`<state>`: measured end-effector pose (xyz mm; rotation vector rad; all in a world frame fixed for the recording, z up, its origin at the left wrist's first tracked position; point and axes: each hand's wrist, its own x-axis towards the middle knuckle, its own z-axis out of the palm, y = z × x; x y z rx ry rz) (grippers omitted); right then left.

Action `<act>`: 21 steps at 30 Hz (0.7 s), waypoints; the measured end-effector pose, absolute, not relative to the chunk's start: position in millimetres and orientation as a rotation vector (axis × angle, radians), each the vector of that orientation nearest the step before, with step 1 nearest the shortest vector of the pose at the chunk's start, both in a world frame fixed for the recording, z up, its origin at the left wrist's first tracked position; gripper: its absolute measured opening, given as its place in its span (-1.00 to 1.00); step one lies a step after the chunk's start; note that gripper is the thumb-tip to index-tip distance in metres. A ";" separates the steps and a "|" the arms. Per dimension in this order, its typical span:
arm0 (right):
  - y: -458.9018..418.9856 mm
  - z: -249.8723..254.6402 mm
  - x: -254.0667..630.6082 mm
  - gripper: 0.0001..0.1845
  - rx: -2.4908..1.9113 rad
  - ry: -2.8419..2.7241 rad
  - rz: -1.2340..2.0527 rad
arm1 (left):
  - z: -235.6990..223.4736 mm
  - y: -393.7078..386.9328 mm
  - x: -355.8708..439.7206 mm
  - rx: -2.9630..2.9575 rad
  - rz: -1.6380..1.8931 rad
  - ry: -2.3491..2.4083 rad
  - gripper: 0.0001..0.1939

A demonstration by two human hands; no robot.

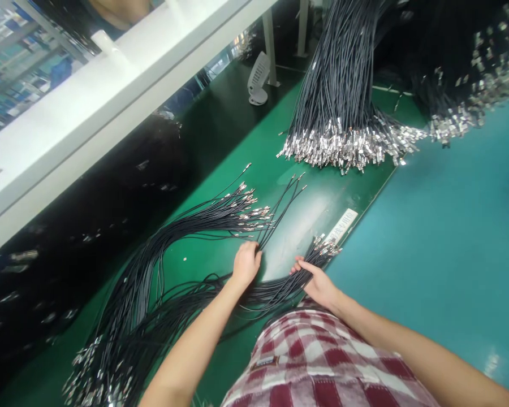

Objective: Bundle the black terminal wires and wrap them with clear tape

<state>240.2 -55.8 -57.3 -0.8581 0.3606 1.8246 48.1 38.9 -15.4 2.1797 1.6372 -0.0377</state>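
My left hand (246, 263) is closed around a few black cables (276, 217), whose metal-tipped ends stick out beyond my fingers toward the back. To its right, my right hand (318, 284) grips a thick bundle of black cables (275, 289) close to its metal terminals (326, 246), near the front edge of the green table. Behind my left hand lies another cable bundle (195, 219), its terminals fanned out. Both bundles run left and curve down to a cluster of metal ends (102, 376) at the lower left. My palms and some fingertips are hidden.
A large heap of black cables (343, 73) with metal ends lies at the back right of the green table (224, 169). A white frame beam (110, 96) crosses the upper left. A grey plastic part (258, 79) stands by a post. A label (343, 223) marks the table edge.
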 end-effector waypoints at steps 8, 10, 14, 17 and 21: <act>-55.5 -58.5 241.9 -0.82 -0.861 0.450 1.838 | -45.3 72.3 68.8 1.933 -0.031 1.771 -0.91; -55.3 -59.4 241.3 -0.82 -0.869 0.456 1.834 | -40.2 69.9 63.4 1.897 0.033 1.759 -0.89; -54.7 -60.8 239.5 -0.80 -0.892 0.454 1.825 | -29.0 57.1 51.7 1.764 0.317 1.611 -0.91; -54.8 -63.0 239.1 -0.76 -0.894 0.436 1.820 | -24.4 44.8 46.9 1.618 0.438 1.485 -0.93; -55.1 -65.4 240.8 -0.67 -0.869 0.405 1.824 | -17.0 29.8 42.6 1.438 0.409 1.382 -0.67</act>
